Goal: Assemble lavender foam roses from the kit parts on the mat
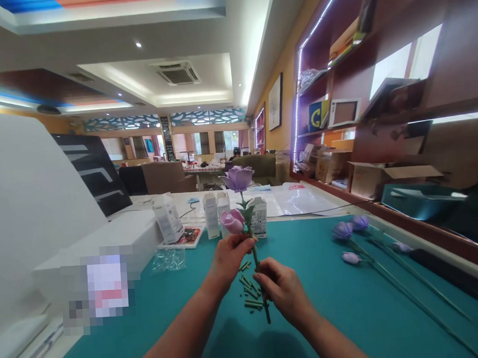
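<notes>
An artificial flower (239, 179) with a wide purple bloom, a smaller pink-purple bud and green leaves stands nearly upright in front of me. My left hand (230, 258) pinches its stem just below the bud. Lower down, the fingers of my right hand (282, 286) close round the same green stem, whose cut end points down toward me. Behind and beside the stem lie several short cut stem pieces (251, 293) on the green table mat (182, 321).
Several purple flowers (342, 230) with long stems lie at the right, near a long black object (452, 274). White boxes (211, 215) stand along the mat's far edge. Crumpled clear plastic (169, 258) lies left, by a large white box (101, 237). Shelves (340, 131) line the right wall.
</notes>
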The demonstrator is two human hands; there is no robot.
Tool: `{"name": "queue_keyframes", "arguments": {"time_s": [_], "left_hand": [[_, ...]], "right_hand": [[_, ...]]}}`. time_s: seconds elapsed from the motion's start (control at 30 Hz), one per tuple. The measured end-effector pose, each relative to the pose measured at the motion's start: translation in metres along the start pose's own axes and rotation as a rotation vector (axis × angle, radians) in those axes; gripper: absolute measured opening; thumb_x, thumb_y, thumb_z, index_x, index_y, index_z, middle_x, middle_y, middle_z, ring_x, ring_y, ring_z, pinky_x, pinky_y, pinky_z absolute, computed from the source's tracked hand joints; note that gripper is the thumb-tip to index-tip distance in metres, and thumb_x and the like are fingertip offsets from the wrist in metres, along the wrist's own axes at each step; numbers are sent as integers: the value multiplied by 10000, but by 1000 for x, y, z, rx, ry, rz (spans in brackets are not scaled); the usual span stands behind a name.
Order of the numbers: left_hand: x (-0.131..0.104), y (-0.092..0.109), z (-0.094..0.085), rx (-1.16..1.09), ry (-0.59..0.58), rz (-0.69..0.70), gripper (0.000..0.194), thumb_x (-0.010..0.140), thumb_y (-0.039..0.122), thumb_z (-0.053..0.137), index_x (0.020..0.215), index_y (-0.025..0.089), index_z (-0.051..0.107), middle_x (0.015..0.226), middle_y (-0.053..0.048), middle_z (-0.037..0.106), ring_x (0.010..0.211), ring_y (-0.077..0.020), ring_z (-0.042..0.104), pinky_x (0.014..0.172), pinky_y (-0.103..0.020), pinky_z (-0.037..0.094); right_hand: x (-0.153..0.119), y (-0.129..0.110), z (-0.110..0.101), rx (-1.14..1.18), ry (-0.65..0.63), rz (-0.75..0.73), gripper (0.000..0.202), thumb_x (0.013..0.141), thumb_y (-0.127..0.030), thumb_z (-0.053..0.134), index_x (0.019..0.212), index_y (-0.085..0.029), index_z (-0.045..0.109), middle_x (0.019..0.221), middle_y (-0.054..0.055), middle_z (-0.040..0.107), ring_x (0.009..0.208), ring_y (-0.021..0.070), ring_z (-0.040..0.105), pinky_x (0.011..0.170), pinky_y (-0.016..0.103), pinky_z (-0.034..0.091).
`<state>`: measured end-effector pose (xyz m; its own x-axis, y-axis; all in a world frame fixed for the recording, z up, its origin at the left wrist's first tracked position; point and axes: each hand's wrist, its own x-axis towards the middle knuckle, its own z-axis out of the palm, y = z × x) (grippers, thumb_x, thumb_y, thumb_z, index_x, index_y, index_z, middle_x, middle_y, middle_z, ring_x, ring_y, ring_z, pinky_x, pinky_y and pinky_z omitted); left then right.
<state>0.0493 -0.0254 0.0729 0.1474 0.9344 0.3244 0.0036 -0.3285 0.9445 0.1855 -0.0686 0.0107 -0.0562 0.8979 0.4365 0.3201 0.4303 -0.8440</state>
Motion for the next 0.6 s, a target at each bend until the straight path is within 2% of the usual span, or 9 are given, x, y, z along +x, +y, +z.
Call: {"name": "queue_keyframes", "arguments": {"time_s": [0.2, 0.37, 0.47, 0.6], "left_hand": [[0, 6, 22, -100, -88, 8, 175, 692, 307, 680, 785, 178, 754, 703, -21, 699, 707, -179, 600, 701, -285, 474], [1, 4, 33, -107, -119, 49, 268, 693, 361, 697, 899, 191, 713, 870, -55, 718, 773, -202, 621, 692, -291, 470], [1, -7, 24, -18, -114, -9, 308, 681, 415, 697, 903, 201, 710, 869, -72, 719, 785, -216, 622, 655, -278, 457], [1, -30, -2, 91, -125, -110, 362, 649, 518, 677, 832, 208, 718, 886, -82, 726, 812, -235, 627, 647, -280, 461]], "right_hand": [[-8, -4, -21, -115, 102, -22, 165, 800, -297, 546, 668, -215, 489, 549, -49, 489, 479, 107, 459, 472, 216, 366], [-18, -11, -53, -317, 185, -36, 169, 808, -297, 529, 668, -217, 480, 560, -43, 483, 521, 120, 462, 511, 228, 351], [-25, -10, -82, -457, 235, -25, 186, 819, -308, 527, 666, -214, 481, 584, -35, 499, 558, 125, 470, 546, 236, 346], [-37, 0, -124, -636, 304, 18, 175, 824, -300, 515, 672, -213, 505, 606, -23, 544, 578, 132, 500, 562, 235, 352]]}}
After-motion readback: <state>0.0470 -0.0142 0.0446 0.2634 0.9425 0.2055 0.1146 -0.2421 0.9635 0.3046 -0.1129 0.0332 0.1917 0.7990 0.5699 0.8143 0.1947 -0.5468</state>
